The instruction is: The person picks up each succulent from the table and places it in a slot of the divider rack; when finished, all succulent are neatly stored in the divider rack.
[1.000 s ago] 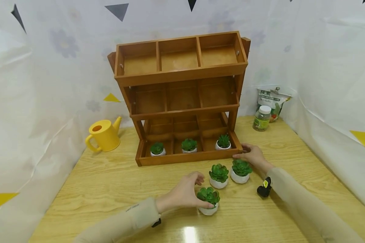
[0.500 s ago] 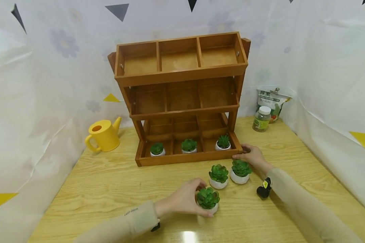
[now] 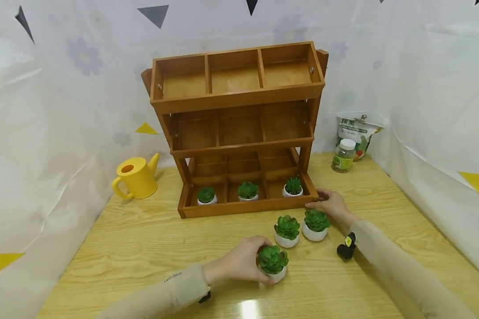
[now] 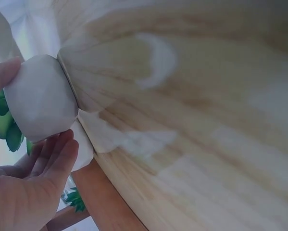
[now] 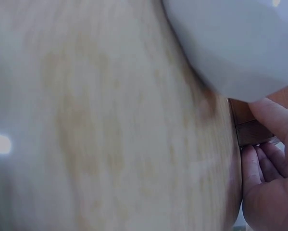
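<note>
My left hand (image 3: 245,261) holds a small potted succulent (image 3: 273,259) at the table's front, thumb on one side of the white pot (image 4: 40,98) and fingers on the other. The pot's base is at the tabletop in the left wrist view. Two more potted succulents, a nearer one (image 3: 287,231) and one farther right (image 3: 316,224), stand just beyond it. My right hand (image 3: 333,207) grips the front right corner of a three-tier wooden plant shelf (image 3: 243,208), thumb and fingers around the wood (image 5: 254,132). Three potted succulents sit in the shelf's bottom tier, among them a spiky one (image 3: 293,187).
On the left stands a yellow watering can (image 3: 137,178). A lidded jar (image 3: 343,156) and a clipped bag (image 3: 358,133) are at the back right. White cloth walls (image 3: 435,110) close in the table (image 3: 151,239) behind and at the sides.
My left thumb and fingers have closed around the succulent's pot, which has shifted very slightly. The right hand stays at the shelf corner.
</note>
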The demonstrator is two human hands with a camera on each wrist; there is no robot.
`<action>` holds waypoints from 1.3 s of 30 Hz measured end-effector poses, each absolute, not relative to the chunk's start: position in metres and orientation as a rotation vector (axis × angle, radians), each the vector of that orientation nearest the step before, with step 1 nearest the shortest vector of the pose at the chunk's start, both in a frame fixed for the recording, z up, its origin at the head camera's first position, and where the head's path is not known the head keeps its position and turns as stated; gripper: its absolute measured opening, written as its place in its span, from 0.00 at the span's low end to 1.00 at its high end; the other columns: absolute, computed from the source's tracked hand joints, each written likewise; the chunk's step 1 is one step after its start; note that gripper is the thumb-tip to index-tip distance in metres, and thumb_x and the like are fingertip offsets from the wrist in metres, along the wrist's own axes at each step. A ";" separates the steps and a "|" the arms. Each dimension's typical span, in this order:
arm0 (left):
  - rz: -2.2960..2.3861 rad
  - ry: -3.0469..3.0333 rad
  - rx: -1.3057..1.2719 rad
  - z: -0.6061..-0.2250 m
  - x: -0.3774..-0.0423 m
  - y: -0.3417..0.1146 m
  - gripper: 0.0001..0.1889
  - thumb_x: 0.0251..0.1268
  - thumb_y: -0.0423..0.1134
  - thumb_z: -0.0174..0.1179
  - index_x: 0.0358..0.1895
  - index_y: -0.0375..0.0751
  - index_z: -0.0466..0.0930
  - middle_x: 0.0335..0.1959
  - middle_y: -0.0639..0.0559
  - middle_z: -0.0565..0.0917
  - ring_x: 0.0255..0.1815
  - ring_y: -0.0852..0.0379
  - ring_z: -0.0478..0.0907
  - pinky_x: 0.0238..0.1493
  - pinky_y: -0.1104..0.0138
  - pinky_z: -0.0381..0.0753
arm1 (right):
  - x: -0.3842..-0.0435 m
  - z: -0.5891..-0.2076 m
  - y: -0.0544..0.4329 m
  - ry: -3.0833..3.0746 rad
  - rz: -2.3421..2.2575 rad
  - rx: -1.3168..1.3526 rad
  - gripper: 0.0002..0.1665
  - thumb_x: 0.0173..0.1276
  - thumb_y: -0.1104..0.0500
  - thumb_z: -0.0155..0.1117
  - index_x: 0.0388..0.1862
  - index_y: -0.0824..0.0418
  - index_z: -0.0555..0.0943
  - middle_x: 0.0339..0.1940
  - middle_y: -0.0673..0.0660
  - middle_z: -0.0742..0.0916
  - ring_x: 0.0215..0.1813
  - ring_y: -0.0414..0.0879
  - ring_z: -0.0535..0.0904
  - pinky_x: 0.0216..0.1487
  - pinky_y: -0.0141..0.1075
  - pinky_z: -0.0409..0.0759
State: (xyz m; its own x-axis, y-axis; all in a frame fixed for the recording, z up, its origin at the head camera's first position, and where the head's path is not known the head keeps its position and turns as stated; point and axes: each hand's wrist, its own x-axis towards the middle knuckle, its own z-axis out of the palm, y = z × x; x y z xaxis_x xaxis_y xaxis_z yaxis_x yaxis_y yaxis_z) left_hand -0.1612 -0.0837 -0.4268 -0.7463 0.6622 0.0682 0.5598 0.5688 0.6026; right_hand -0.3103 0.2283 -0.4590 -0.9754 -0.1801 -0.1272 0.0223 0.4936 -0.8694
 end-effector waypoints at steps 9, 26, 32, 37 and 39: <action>0.889 2.630 1.034 -0.424 -0.163 -0.085 0.32 0.41 0.50 0.78 0.50 0.41 0.76 0.45 0.56 0.80 0.44 0.71 0.75 0.45 0.79 0.76 | -0.310 -0.459 0.228 2.510 -1.505 -0.145 0.55 0.59 0.46 0.71 0.74 0.71 0.55 0.69 0.74 0.68 0.68 0.65 0.67 0.59 0.47 0.76; 1.089 2.672 0.908 -0.408 -0.169 -0.103 0.33 0.36 0.42 0.80 0.50 0.38 0.76 0.45 0.51 0.80 0.44 0.61 0.77 0.44 0.77 0.78 | -0.310 -0.459 0.228 2.530 -1.488 -0.149 0.55 0.59 0.46 0.71 0.74 0.72 0.55 0.68 0.75 0.69 0.67 0.65 0.67 0.59 0.47 0.77; 1.218 2.830 0.977 -0.391 -0.177 -0.119 0.33 0.35 0.40 0.80 0.49 0.35 0.77 0.42 0.48 0.81 0.43 0.54 0.79 0.38 0.77 0.80 | -0.311 -0.460 0.228 2.519 -1.502 -0.154 0.55 0.59 0.47 0.72 0.74 0.72 0.55 0.68 0.74 0.68 0.68 0.65 0.67 0.59 0.48 0.76; 1.269 3.047 1.025 -0.375 -0.188 -0.132 0.32 0.32 0.40 0.82 0.47 0.36 0.77 0.40 0.46 0.80 0.41 0.52 0.79 0.37 0.68 0.83 | -0.310 -0.460 0.228 2.485 -1.543 -0.149 0.54 0.60 0.49 0.72 0.74 0.71 0.55 0.68 0.74 0.69 0.67 0.64 0.68 0.57 0.44 0.78; 1.274 3.109 0.980 -0.369 -0.191 -0.137 0.33 0.32 0.40 0.81 0.47 0.36 0.77 0.41 0.47 0.80 0.41 0.52 0.79 0.40 0.64 0.83 | -0.310 -0.460 0.228 2.468 -1.565 -0.145 0.53 0.60 0.50 0.71 0.74 0.71 0.55 0.68 0.74 0.69 0.67 0.64 0.68 0.57 0.43 0.78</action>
State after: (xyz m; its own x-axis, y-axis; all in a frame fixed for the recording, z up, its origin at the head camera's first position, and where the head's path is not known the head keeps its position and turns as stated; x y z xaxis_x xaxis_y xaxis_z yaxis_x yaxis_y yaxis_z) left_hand -0.1912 -0.1371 -0.3687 -0.7847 0.3539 0.5090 0.6093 0.5915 0.5281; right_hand -0.3096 0.2281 -0.4598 -0.9720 -0.1971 -0.1280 0.0316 0.4298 -0.9024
